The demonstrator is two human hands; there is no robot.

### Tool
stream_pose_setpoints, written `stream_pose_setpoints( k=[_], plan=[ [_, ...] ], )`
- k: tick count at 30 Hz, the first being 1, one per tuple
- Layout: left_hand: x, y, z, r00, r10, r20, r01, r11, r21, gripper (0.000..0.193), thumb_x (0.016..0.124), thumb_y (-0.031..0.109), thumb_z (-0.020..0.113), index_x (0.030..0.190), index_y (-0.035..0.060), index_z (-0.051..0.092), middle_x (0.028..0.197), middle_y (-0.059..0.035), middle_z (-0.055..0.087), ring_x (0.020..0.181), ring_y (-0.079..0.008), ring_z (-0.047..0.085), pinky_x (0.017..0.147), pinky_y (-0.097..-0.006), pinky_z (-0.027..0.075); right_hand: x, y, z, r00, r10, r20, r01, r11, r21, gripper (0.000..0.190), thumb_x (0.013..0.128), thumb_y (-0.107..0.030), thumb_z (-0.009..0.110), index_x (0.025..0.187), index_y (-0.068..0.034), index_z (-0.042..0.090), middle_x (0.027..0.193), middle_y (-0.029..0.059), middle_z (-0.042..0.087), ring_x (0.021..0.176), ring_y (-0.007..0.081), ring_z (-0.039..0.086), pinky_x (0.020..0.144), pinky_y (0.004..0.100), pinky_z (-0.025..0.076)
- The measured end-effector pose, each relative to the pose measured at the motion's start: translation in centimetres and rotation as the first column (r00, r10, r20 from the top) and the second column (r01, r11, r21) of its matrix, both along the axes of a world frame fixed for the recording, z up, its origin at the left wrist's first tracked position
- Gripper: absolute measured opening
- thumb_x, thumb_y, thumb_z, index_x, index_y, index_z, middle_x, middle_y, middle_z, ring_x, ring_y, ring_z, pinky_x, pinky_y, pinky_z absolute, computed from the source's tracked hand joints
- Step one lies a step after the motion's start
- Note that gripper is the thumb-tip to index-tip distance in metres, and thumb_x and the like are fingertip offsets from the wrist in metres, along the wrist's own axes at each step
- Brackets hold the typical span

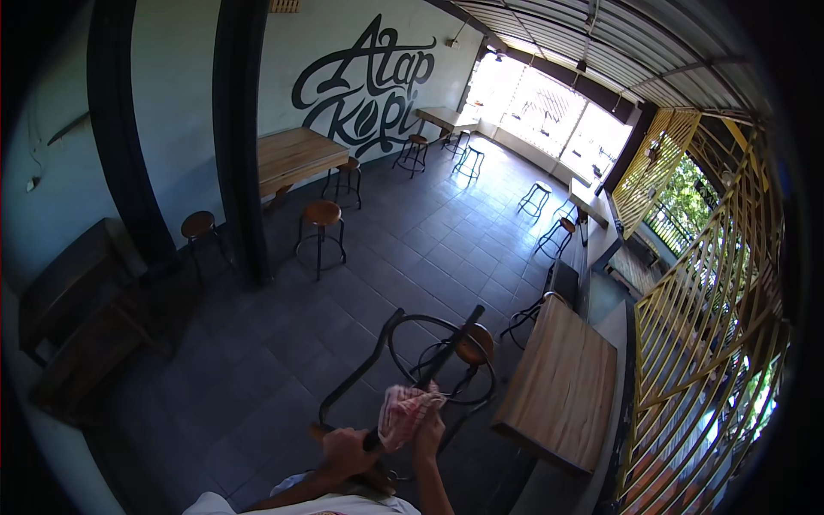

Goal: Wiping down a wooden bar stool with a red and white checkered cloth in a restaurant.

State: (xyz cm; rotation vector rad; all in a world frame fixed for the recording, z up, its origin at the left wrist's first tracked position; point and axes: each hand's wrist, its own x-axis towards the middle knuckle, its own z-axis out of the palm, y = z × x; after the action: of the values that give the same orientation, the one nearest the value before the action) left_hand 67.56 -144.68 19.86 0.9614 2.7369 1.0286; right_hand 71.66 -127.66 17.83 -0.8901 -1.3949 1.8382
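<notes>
A stool with black metal legs (354,380) is tipped in front of me, its legs and round foot ring (394,354) pointing away and its wooden seat (376,479) near my body, mostly hidden. My left hand (347,450) grips it at the lower end of a leg, close to the seat. My right hand (430,430) holds a red-and-white cloth (405,415) wrapped around the same leg, partway along it. Beyond the ring stands another stool with a round brown seat (476,346), partly covered by the raised leg.
A wooden table (563,386) stands close on my right, beside a yellow slatted screen (695,322). Several stools, one with an orange-brown seat (322,213), stand on the grey tiled floor (412,257). Left are a black post (239,141), a wall table (299,154) and dark wooden furniture (71,290).
</notes>
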Motion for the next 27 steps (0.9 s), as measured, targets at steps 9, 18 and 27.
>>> stream_pose_setpoints(
  k=[9, 18, 27],
  plan=[
    [0.8, 0.6, 1.1, 0.997, -0.069, 0.017, 0.07, 0.991, -0.111, 0.039, 0.068, 0.05, 0.067, 0.071, 0.0108, 0.069, 0.066, -0.0117, 0.064, 0.065, -0.0311, 0.065, 0.059, -0.0458, 0.05, -7.9, 12.0, 0.8, 0.891, 0.183, -0.417, -0.342, 0.873, -0.348, 0.045, 0.096, -0.048, 0.048, 0.115, -0.008, 0.055, 0.103, 0.0094, 0.064, 0.093, 0.0253, 0.065, 0.084, 0.0428, 0.054],
    [1.4, 1.4, -2.8, 0.998, -0.055, -0.011, 0.053, 0.99, -0.127, 0.046, 0.07, 0.058, 0.063, 0.072, 0.0128, 0.069, 0.069, -0.0108, 0.066, 0.068, -0.0304, 0.066, 0.061, -0.0453, 0.05, -1.9, -0.6, -0.1, 0.899, 0.104, -0.426, -0.315, 0.828, -0.463, 0.045, 0.094, -0.043, 0.056, 0.127, -0.012, 0.05, 0.116, 0.0033, 0.058, 0.102, 0.0198, 0.059, 0.088, 0.0385, 0.05],
    [1.6, 1.2, -2.6, 0.995, -0.076, -0.066, 0.069, 0.992, -0.104, 0.046, 0.068, 0.058, 0.064, 0.082, 0.0145, 0.072, 0.074, -0.011, 0.067, 0.074, -0.0297, 0.067, 0.068, -0.0448, 0.051, -7.4, 16.3, -0.2, 0.937, -0.005, -0.348, -0.095, 0.959, -0.268, 0.053, 0.094, -0.054, 0.049, 0.118, -0.007, 0.055, 0.091, 0.0092, 0.062, 0.075, 0.0232, 0.065, 0.064, 0.0375, 0.056]
  ],
)
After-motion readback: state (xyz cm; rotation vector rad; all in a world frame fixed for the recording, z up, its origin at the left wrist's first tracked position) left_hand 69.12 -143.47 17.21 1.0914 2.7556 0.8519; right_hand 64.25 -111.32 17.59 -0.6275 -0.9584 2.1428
